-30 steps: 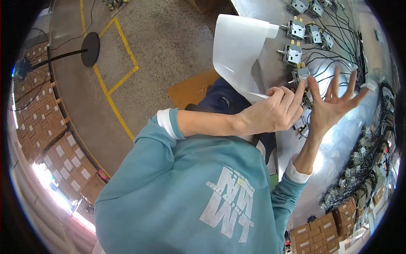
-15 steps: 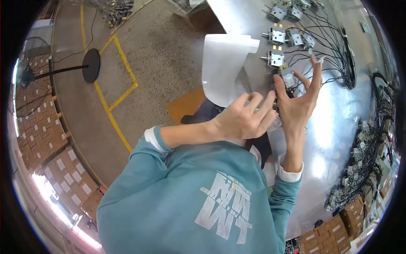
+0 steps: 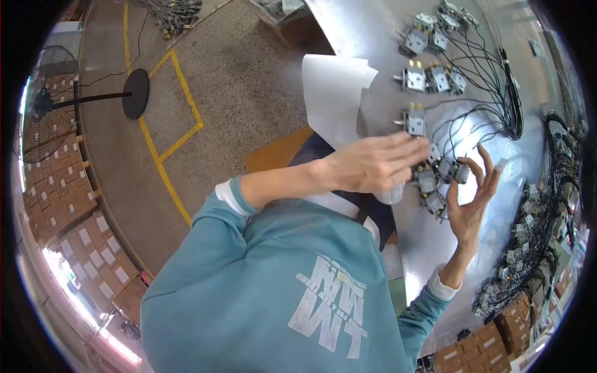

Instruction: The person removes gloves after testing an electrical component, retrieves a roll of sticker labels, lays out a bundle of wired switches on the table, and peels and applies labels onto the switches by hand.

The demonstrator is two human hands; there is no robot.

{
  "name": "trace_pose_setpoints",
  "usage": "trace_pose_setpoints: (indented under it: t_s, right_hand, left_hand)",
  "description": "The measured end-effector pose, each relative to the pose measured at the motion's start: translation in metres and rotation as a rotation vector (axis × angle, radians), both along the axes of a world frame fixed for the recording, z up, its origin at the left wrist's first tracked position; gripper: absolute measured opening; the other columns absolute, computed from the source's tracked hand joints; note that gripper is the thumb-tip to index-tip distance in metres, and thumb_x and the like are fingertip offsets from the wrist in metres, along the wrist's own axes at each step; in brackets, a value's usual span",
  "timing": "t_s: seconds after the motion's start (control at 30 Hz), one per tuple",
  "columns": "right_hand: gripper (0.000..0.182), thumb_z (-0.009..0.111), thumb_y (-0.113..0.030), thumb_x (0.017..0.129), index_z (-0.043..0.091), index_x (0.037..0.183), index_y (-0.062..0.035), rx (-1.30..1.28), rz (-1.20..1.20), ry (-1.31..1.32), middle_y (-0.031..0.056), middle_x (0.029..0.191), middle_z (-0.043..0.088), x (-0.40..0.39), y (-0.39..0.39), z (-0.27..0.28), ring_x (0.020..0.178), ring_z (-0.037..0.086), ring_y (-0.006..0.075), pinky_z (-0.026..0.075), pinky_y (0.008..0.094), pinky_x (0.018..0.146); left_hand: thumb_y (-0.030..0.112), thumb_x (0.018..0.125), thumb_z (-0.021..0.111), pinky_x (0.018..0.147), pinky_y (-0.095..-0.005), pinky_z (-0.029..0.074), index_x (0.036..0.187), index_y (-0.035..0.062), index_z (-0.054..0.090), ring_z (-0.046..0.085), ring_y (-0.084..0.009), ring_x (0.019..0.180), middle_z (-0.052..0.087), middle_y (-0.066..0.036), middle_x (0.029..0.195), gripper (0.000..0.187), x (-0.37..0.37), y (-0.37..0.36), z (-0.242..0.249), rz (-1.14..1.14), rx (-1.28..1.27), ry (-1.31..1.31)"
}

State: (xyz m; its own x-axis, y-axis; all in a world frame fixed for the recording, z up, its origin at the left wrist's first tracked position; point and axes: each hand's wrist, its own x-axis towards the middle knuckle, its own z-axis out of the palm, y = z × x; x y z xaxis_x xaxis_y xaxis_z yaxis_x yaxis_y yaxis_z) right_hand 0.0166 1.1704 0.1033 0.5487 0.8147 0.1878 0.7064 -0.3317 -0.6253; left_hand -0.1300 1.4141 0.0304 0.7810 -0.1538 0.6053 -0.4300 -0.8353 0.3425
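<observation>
Small silver metal units with black cables lie in rows on the shiny metal table; one metal unit (image 3: 415, 121) with a thin shaft and yellow tabs sits just beyond my left hand (image 3: 382, 163). That hand is open, its fingers stretched out together over the near units, their tips touching or just above them; its thumb is mostly hidden. My right hand (image 3: 474, 208) has thumb and index finger around the end metal unit (image 3: 460, 173) of the nearest row, the other fingers raised. A whitish piece (image 3: 500, 165) shows at one fingertip. More metal units (image 3: 429, 181) lie between the hands.
White sheet material (image 3: 333, 90) curls over the table's left edge. A bundle of black cables (image 3: 511, 102) lies behind the units. Along the right side runs a pile of wired units (image 3: 513, 255). Left on the floor stand a fan (image 3: 135, 93) and stacked cartons (image 3: 56, 186).
My left hand has straightened its curled fingers and moved right over the units. My right hand has moved right and toward me, to the end unit. The rows appear lower in view.
</observation>
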Motion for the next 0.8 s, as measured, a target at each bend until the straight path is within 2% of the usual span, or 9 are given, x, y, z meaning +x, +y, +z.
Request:
trace_pose_setpoints:
  t_s: [0.07, 0.17, 0.33, 0.47, 0.5, 0.53, 0.63, 0.67, 0.8]
  right_hand:
    - [0.11, 0.058, 0.016, 0.089, 0.002, 0.172, -0.0295, -0.034, 0.001, -0.036, 0.0228, 0.167, 0.036, 0.007, -0.014, 0.005, 0.125, 0.065, 0.0345, 0.052, 0.0521, 0.108]
    - [0.112, 0.057, 0.018, 0.085, 0.003, 0.172, -0.0261, -0.121, 0.023, -0.139, 0.0227, 0.167, 0.036, 0.018, -0.04, 0.009, 0.125, 0.066, 0.0342, 0.049, 0.0542, 0.11]
    - [0.112, 0.063, 0.013, 0.086, 0.002, 0.172, -0.0247, -0.12, -0.156, -0.021, 0.0221, 0.169, 0.032, 0.011, -0.043, 0.024, 0.131, 0.063, 0.0339, 0.047, 0.054, 0.114]
    - [0.106, 0.072, 0.002, 0.093, 0.002, 0.171, -0.0129, -0.088, -0.34, 0.019, 0.0216, 0.159, 0.047, 0.0, -0.03, 0.035, 0.136, 0.059, 0.0323, 0.045, 0.0505, 0.116]
    - [0.097, 0.073, 0.0, 0.095, 0.012, 0.17, -0.006, -0.011, -0.406, 0.063, 0.0195, 0.151, 0.055, -0.006, -0.025, 0.034, 0.136, 0.059, 0.0311, 0.045, 0.0482, 0.116]
    - [0.097, 0.073, 0.0, 0.095, 0.012, 0.17, -0.006, -0.013, -0.423, 0.063, 0.0195, 0.151, 0.055, -0.009, -0.02, 0.033, 0.136, 0.059, 0.0311, 0.045, 0.0482, 0.116]
    - [0.072, 0.067, 0.006, 0.097, 0.041, 0.162, -0.0086, -0.057, -0.442, 0.053, 0.0143, 0.148, 0.06, -0.017, -0.008, 0.015, 0.128, 0.065, 0.0295, 0.05, 0.0439, 0.109]
    - [0.072, 0.067, 0.006, 0.097, 0.041, 0.162, -0.0086, -0.055, -0.445, 0.051, 0.0143, 0.148, 0.06, -0.015, -0.011, 0.015, 0.128, 0.065, 0.0295, 0.05, 0.0439, 0.109]
    - [0.066, 0.061, 0.006, 0.1, 0.044, 0.161, -0.0125, -0.382, -0.213, -0.503, 0.0067, 0.144, 0.066, 0.014, -0.044, 0.016, 0.109, 0.07, 0.0221, 0.051, 0.0409, 0.101]
  left_hand:
    - [0.02, 0.09, 0.069, 0.117, -0.0472, 0.047, 0.087, 0.0041, 0.07, 0.056, -0.0351, 0.143, 0.061, -0.018, 0.151, 0.016, 0.002, -0.008, -0.006, -0.177, 0.118, 0.023]
    - [0.021, 0.09, 0.063, 0.117, -0.0461, 0.046, 0.09, 0.0046, 0.073, 0.056, -0.0342, 0.142, 0.059, -0.018, 0.153, 0.019, 0.009, -0.032, -0.004, -0.183, 0.168, -0.006]
    - [0.024, 0.094, 0.06, 0.111, -0.0455, 0.046, 0.096, 0.0035, 0.074, 0.06, -0.0333, 0.133, 0.061, -0.019, 0.151, 0.025, 0.039, -0.064, -0.004, -0.164, 0.312, -0.074]
    - [0.023, 0.094, 0.061, 0.111, -0.0456, 0.047, 0.106, 0.0008, 0.075, 0.058, -0.0345, 0.133, 0.067, -0.024, 0.14, 0.029, 0.044, -0.081, -0.001, -0.187, 0.437, -0.111]
    - [0.023, 0.094, 0.061, 0.111, -0.0456, 0.047, 0.106, 0.0008, 0.075, 0.058, -0.0345, 0.133, 0.067, -0.024, 0.14, 0.029, 0.045, -0.083, 0.0, -0.203, 0.435, -0.117]
    - [0.023, 0.094, 0.061, 0.113, -0.0472, 0.046, 0.108, 0.0, 0.075, 0.059, -0.0354, 0.133, 0.068, -0.024, 0.138, 0.03, 0.045, -0.084, 0.004, -0.18, 0.375, -0.107]
    - [0.023, 0.095, 0.06, 0.115, -0.05, 0.046, 0.11, -0.0011, 0.074, 0.061, -0.0372, 0.131, 0.069, -0.024, 0.134, 0.031, 0.039, -0.095, -0.002, -0.138, 0.296, -0.069]
    - [0.023, 0.095, 0.059, 0.117, -0.0513, 0.045, 0.11, -0.0015, 0.074, 0.063, -0.0381, 0.13, 0.069, -0.024, 0.133, 0.032, 0.039, -0.096, -0.001, -0.103, 0.275, -0.048]
    - [0.026, 0.095, 0.058, 0.117, -0.0511, 0.046, 0.109, -0.0017, 0.074, 0.065, -0.0386, 0.125, 0.07, -0.023, 0.13, 0.034, 0.038, -0.094, -0.002, -0.109, 0.3, -0.058]
